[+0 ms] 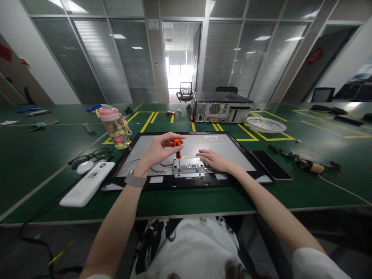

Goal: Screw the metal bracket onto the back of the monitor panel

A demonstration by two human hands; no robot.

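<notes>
My left hand (162, 148) is closed around the orange and black handle of a screwdriver (178, 148), which stands upright. Its tip points down at the left side of a metal bracket (190, 170); whether it sits in a screw is too small to tell. The bracket lies on the back of a flat display panel (229, 149) with a black frame, which rests on the green table. My right hand (215, 159) lies flat with fingers stretched on the panel, just right of the bracket. Thin cables (155, 167) run across the panel left of the bracket.
Left of the panel are a pink-lidded bottle (116, 130), glasses (97, 154) and a white power bank-like device (87, 184). To the right lie a black phone (270, 164) and a cabled part (312, 166). Behind stand a computer case (222, 108) and a white basket (266, 124).
</notes>
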